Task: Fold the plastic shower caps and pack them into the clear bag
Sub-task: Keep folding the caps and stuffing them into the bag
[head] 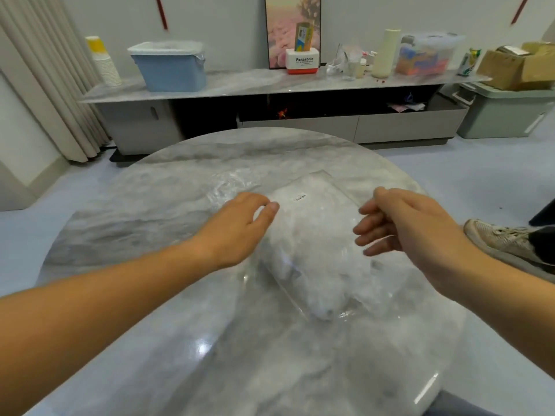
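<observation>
A round table [144,232] of polished grey-veined marble is lying under both hands, its glossy top throwing back bright glints of ceiling light. At its middle a clear bag [312,235] is resting flat, a glossy rectangular pouch with crisp transparent edges and a small printed label [299,197] near its far end. It is bulging with folded shower caps [318,283], a soft, cloudy white mass of thin crumpled plastic. Just beyond the bag's left far corner a loose sheet of crinkled transparent film [228,187] is lying on the marble, wrinkled and shiny. The left hand [237,226] is hovering at the bag's left edge with its thumb tip touching the plastic and its fingers curled under; whether they are pinching anything cannot be told. The right hand [402,223] is hanging above the bag's right side, well apart from the left, its fingers loosely bent and gripping nothing. Behind, a long low sideboard [258,84] with a matching marble top is carrying a blue plastic bin [171,70] and a stack of paper cups [105,64]. A worn pale sneaker [504,238] is showing at the right.
</observation>
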